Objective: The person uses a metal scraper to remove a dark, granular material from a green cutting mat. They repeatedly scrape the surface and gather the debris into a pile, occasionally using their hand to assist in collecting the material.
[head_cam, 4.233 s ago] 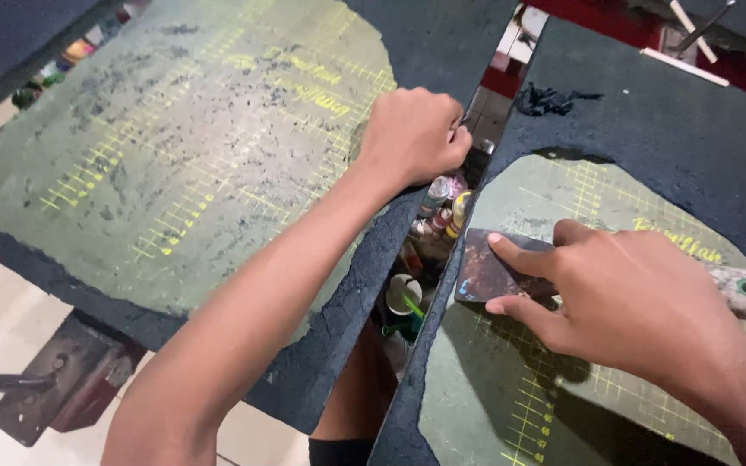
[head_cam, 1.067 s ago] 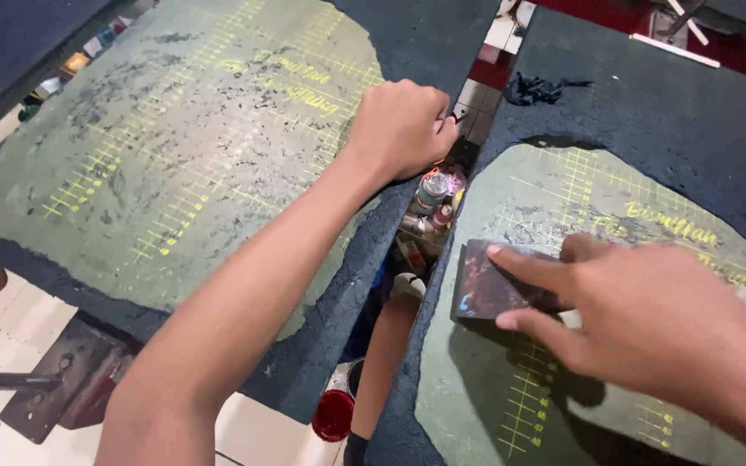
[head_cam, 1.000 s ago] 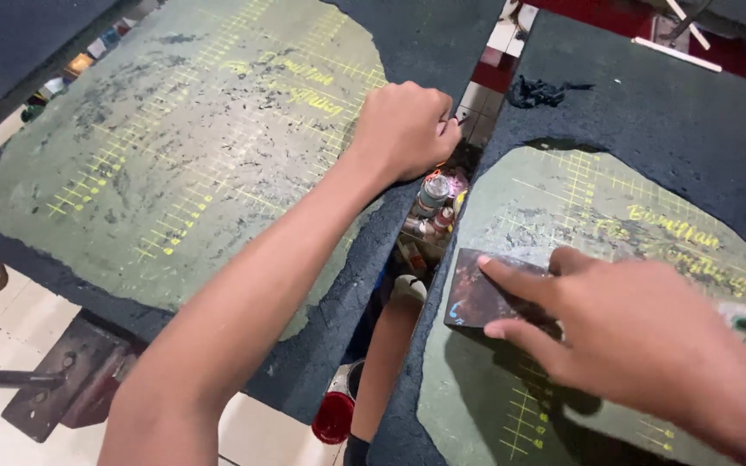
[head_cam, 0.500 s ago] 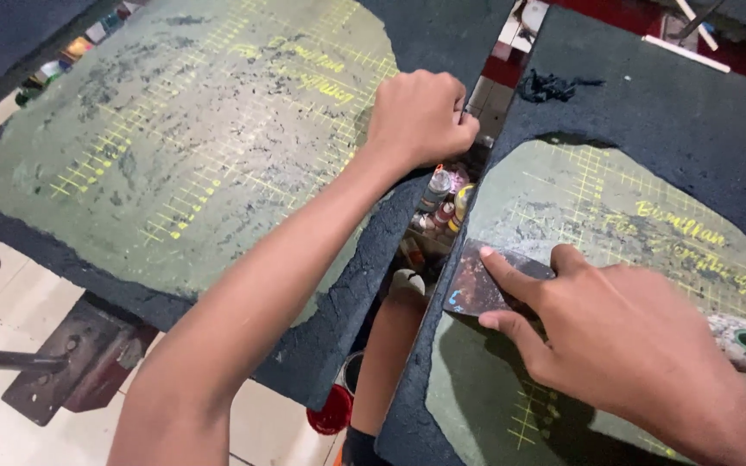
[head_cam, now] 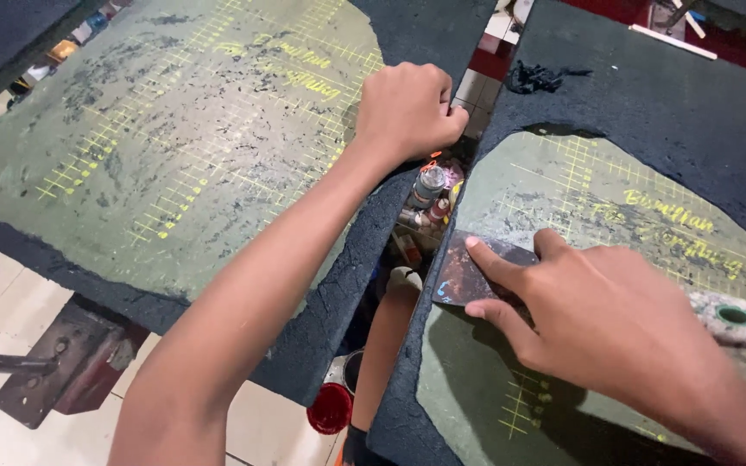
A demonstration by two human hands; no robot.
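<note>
Scraper [head_cam: 477, 274] flat, dark, paint-smeared | right hand [head_cam: 602, 324] pressing it | green mat [head_cam: 632, 224]

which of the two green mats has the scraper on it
The right green mat: the right hand presses a dark scraper onto it. The left green mat has none.

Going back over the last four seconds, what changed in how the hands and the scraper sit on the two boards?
The right hand kept the dark scraper pressed flat on the right board, sliding it down the green patch, then back up near the edge. The left hand stayed fisted on the left board edge. Nothing let go.
</note>
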